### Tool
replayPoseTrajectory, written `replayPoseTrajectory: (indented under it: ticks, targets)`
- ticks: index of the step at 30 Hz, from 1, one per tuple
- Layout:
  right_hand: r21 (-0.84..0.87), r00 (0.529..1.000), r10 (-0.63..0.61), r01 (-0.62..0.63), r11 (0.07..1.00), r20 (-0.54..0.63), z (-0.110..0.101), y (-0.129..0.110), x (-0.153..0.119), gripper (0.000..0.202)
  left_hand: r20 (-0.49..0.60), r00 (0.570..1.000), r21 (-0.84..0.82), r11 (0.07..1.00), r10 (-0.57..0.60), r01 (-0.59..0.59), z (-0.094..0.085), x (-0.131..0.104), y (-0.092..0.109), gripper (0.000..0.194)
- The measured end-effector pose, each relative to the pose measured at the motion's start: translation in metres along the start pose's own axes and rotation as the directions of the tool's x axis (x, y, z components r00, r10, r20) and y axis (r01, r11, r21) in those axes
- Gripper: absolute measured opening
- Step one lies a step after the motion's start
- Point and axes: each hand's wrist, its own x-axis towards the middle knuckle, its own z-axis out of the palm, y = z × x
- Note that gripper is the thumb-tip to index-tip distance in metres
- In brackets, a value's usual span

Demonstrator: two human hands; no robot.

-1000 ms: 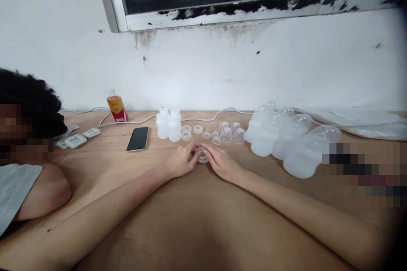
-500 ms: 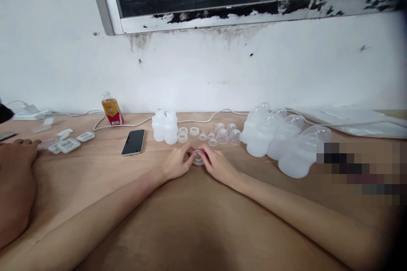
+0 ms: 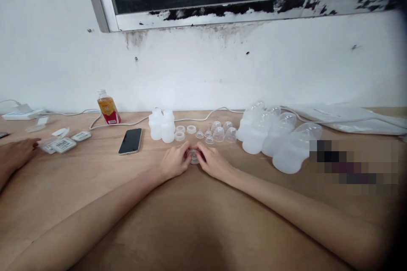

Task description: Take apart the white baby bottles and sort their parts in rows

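In the middle of the head view, both my hands meet over a small translucent bottle collar ring [image 3: 194,159] at the table surface. My left hand [image 3: 176,161] grips its left side with thumb and fingers. The fingers of my right hand [image 3: 212,161] are closed on its right side. Whether a teat sits inside the ring is hard to make out. Just beyond are loose collar rings [image 3: 180,136], clear silicone teats [image 3: 209,139] and clear dome caps [image 3: 218,134]. White baby bottles without caps [image 3: 168,129] stand behind my left hand.
Capped baby bottles [image 3: 289,154] stand to the right. A phone [image 3: 130,141], a drink bottle [image 3: 108,109] and labelled white cases [image 3: 63,145] lie or stand to the left. Another person's hand [image 3: 19,154] is at the far left. A white cable [image 3: 203,119] runs along the wall.
My hands stay on the collar ring, their fingers shifted slightly. The other person's hand at the left has drawn back and shows less. The whole view has shifted a little.
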Motion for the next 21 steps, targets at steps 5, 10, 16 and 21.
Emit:
replayPoseTrajectory:
  ticks: [5, 10, 16, 21]
  targets:
    - [0.065, 1.000, 0.010, -0.010, 0.998, -0.013, -0.0038, 0.0027, -0.0009, 0.012, 0.040, 0.998, -0.191, 0.981, 0.039, -0.030, 0.0032, 0.0024, -0.0066, 0.015]
    - [0.078, 0.999, -0.017, 0.014, 0.997, 0.029, -0.0064, 0.0023, -0.0020, 0.018, 0.055, 0.997, -0.278, 0.960, 0.058, -0.040, 0.0048, 0.0028, -0.0095, 0.017]
    - [0.096, 0.998, -0.012, 0.007, 0.995, 0.055, -0.0066, 0.0008, -0.0027, 0.019, 0.033, 0.999, -0.249, 0.968, 0.028, -0.019, 0.0047, 0.0037, -0.0046, 0.013]
    - [0.100, 0.998, 0.017, -0.022, 0.995, 0.052, -0.0036, 0.0021, -0.0004, 0.019, -0.013, 1.000, -0.196, 0.980, 0.019, -0.021, 0.0070, 0.0072, -0.0043, 0.014]
